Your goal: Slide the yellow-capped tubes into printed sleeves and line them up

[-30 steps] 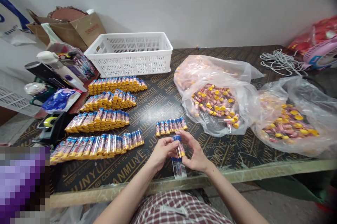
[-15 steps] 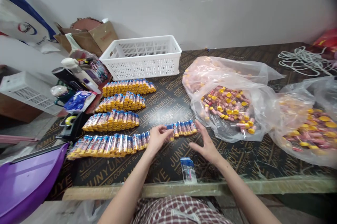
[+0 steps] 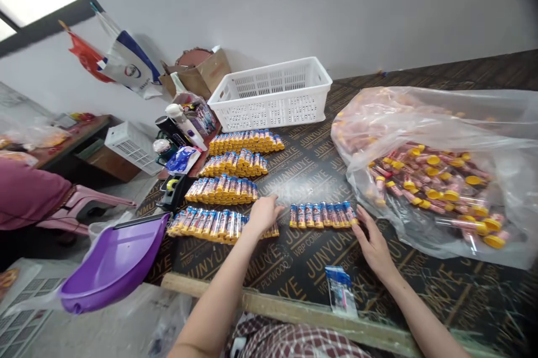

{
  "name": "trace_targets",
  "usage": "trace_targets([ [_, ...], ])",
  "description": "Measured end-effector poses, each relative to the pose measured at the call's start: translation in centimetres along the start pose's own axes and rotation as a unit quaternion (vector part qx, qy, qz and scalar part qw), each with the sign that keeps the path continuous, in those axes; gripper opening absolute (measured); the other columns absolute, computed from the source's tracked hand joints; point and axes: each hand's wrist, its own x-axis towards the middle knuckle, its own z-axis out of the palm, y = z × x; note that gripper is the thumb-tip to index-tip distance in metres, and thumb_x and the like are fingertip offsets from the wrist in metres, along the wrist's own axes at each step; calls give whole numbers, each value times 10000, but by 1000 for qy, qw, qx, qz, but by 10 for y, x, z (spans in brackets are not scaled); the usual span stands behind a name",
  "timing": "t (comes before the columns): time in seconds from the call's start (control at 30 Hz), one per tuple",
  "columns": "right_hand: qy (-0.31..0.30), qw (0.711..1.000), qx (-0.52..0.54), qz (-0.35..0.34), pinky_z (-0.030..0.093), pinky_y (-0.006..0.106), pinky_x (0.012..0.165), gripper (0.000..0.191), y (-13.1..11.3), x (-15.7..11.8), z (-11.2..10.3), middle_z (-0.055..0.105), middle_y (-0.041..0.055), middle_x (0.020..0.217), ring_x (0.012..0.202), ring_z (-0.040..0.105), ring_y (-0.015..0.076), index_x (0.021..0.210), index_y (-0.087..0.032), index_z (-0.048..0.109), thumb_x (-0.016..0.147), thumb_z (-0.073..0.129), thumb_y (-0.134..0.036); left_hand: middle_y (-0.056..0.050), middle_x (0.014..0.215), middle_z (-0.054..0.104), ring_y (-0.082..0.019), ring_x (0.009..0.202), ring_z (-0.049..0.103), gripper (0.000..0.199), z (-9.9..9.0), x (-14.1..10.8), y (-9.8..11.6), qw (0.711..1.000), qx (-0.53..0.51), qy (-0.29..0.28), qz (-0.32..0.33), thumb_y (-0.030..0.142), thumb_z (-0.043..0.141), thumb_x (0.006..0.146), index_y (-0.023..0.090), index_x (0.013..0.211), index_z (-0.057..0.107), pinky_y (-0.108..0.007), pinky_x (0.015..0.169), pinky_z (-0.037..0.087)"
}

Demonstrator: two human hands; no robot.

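My left hand [image 3: 264, 215] is over the right end of the front stack of small clear tubes [image 3: 205, 224] with blue labels and yellow caps. Its thumb and forefinger stand a little apart; the other fingers are partly hidden. A short single row of the same tubes [image 3: 319, 215] lies to the right of that hand, side by side on the dark board. My right hand [image 3: 373, 243] is open, with its fingertips at the row's right end. Below the row lies a small stack of blue-topped printed labels [image 3: 340, 289].
Further stacks of tubes [image 3: 222, 190] are lined up behind the front one. A white plastic basket [image 3: 273, 111] stands by the wall. On the right is a clear bag [image 3: 424, 229] of yellow-capped pink tubes. A purple dustpan-like scoop [image 3: 117, 263] and a tape dispenser [image 3: 172, 193] are at left.
The view has swung left. My left hand has moved off the short row to the front stack. My right hand has come in to the row's right end, and the row shows more tubes.
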Motion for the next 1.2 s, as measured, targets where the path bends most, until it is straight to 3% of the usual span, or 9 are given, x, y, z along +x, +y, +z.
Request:
trace_targets([
  [0.1, 22, 1000, 1, 8, 339, 460, 1057, 542, 7, 2, 3, 480, 82, 1366, 1210, 492, 255, 1401, -267, 342, 918, 396, -509, -138, 1063, 680, -300, 1059, 580, 468, -17, -10, -18, 999, 38, -30, 10, 437, 710, 704, 183, 1087, 622, -354, 883, 403],
  [0.2, 25, 1000, -15, 1, 356, 466, 1041, 538, 8, 3, 3, 488, 75, 1354, 1197, 497, 260, 1390, -275, 357, 914, 394, -523, -156, 1004, 685, -317, 1037, 576, 421, -18, -17, -17, 991, 135, -12, -9, 495, 616, 775, 155, 1024, 628, -403, 872, 403],
  [0.33, 24, 999, -29, -21, 342, 476, 1050, 536, 2, 3, 1, 483, 87, 1350, 1212, 480, 270, 1389, -263, 357, 919, 387, -518, -176, 933, 680, -307, 968, 608, 348, -8, -22, 2, 976, 212, 12, -53, 428, 519, 857, 113, 977, 609, -398, 828, 418],
  [0.47, 25, 998, -35, -35, 335, 484, 1057, 530, -2, 3, -1, 482, 96, 1346, 1223, 468, 273, 1385, -246, 361, 923, 383, -506, -164, 924, 680, -285, 902, 643, 303, 3, -26, 15, 977, 200, -28, -63, 356, 558, 837, 107, 1010, 573, -335, 726, 451],
  [0.7, 30, 999, -13, -24, 346, 482, 1055, 506, 1, 5, -3, 473, 105, 1343, 1228, 459, 263, 1381, -238, 367, 932, 383, -472, -143, 954, 669, -268, 893, 644, 427, 23, -32, 17, 987, 148, -6, -60, 288, 552, 797, 126, 1178, 449, -306, 720, 449],
  [0.87, 37, 999, -2, -33, 333, 476, 1065, 463, 2, 7, -4, 498, 105, 1311, 1226, 454, 254, 1325, -225, 441, 930, 392, -462, -153, 952, 679, -285, 903, 649, 476, 21, -16, 16, 989, 103, 23, -104, 272, 542, 781, 122, 1214, 414, -310, 724, 442],
  [1.03, 36, 999, -3, -41, 321, 474, 1070, 444, 0, 5, -5, 526, 104, 1295, 1221, 458, 247, 1302, -222, 472, 929, 404, -454, -159, 1016, 673, -274, 968, 632, 471, 17, -2, 12, 993, 42, 29, -107, 327, 578, 800, 134, 1215, 467, -298, 770, 425],
  [1.2, 41, 999, 22, -27, 394, 448, 1011, 405, -3, 3, -7, 584, 101, 1241, 1144, 535, 244, 1248, -212, 535, 926, 433, -437, -109, 924, 690, -232, 896, 636, 415, 26, -1, 7, 995, -16, 51, -85, 315, 647, 765, 143, 1135, 572, -279, 768, 421],
])
